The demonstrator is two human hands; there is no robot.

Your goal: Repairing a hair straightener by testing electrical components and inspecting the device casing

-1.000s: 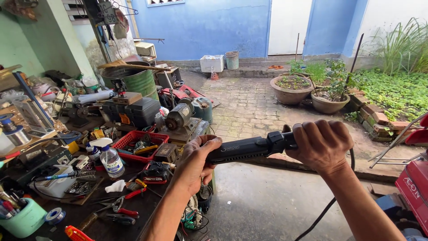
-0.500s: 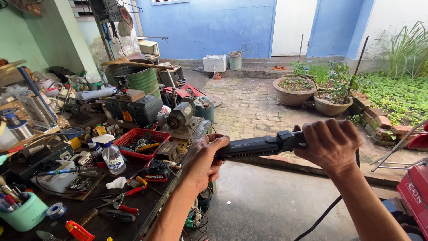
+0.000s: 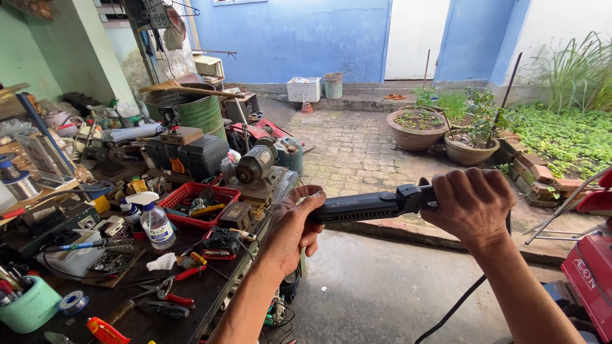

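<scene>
I hold a long black hair-straightener-like tool (image 3: 366, 206) level in front of me, over the concrete floor beside a cluttered workbench (image 3: 210, 293). My left hand (image 3: 294, 224) grips the tip end of it. My right hand (image 3: 470, 205) is wrapped around its handle end. A black cord (image 3: 454, 311) hangs down from the handle toward the floor.
The workbench carries a red basket (image 3: 199, 204), a plastic bottle (image 3: 157, 226), pliers (image 3: 167, 293), a motor (image 3: 256, 164), a black case (image 3: 191, 155) and a green cup (image 3: 30, 307). A green drum (image 3: 194, 111) stands behind. Potted plants (image 3: 417, 129) sit across the brick yard. A red box (image 3: 590, 277) is at right.
Both hands and the black tool have drifted slightly right and lower in view. The grip of each hand is unchanged.
</scene>
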